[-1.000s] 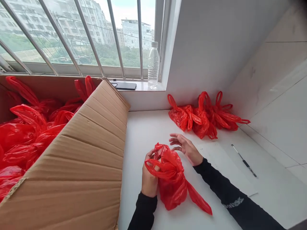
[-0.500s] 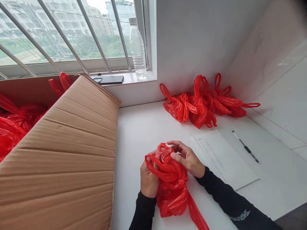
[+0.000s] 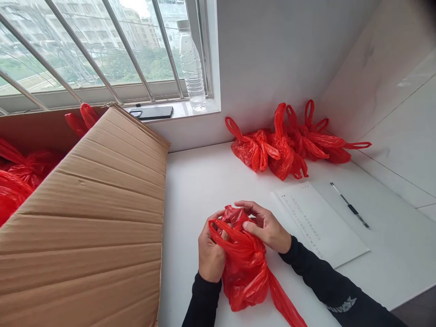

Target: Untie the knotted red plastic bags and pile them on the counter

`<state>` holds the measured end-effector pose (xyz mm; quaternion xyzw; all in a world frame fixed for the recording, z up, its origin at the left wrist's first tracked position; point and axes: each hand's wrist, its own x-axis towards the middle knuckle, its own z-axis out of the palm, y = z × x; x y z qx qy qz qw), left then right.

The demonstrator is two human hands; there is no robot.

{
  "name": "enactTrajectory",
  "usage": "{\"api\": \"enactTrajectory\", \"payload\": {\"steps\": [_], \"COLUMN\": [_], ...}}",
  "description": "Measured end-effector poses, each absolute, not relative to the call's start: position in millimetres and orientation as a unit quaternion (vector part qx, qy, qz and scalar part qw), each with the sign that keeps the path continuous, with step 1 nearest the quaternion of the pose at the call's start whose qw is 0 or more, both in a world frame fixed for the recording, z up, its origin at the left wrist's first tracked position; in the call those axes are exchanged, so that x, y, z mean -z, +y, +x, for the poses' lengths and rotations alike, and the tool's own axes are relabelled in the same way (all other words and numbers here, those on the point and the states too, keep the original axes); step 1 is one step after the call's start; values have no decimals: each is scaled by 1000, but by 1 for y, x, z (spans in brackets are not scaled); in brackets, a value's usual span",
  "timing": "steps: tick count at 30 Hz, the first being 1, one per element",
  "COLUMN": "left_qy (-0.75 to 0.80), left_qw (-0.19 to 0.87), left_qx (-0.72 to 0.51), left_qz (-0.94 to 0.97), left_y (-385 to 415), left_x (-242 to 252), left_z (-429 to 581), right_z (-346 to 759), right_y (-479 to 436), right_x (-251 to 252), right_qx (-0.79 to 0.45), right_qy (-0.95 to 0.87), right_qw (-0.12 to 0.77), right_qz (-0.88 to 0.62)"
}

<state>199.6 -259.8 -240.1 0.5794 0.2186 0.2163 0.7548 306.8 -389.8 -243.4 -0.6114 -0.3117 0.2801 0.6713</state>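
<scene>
- Near the table's [image 3: 197, 181] front edge, the left hand [image 3: 210, 259] clasped the red bag [image 3: 247, 277]; the right hand [image 3: 269, 229] pinched its top.
- A hard tug could have torn the thin plastic, apparently knotted.

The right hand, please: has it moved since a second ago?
Yes. The right hand has come left, away from the paper, onto the top of the bag that the left hand holds.

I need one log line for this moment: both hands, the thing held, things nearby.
left hand: grips red bag | right hand: pinches its top | nearby: paper sheet, pen, tied red bags, cardboard box
</scene>
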Motion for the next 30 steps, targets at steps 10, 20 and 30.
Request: {"api": "enactTrajectory", "payload": {"steps": [10,20,30], "left_qy": [198,214,187], "left_qw": [724,736,747], "left_qx": [-187,-184,-154], "left_qz": [634,615,619], "left_y": [-255,-259,-262], "left_x": [239,234,240], "left_z": [197,199,195], "right_z": [306,305,305], "right_y": [-387,-390,-390], "right_x": [245,242,243], "right_qx": [-254,-253,-264], "right_qy": [-286,-342,-296], "right_qw": [664,657,665], "right_qz": [-643,-623,-633]}}
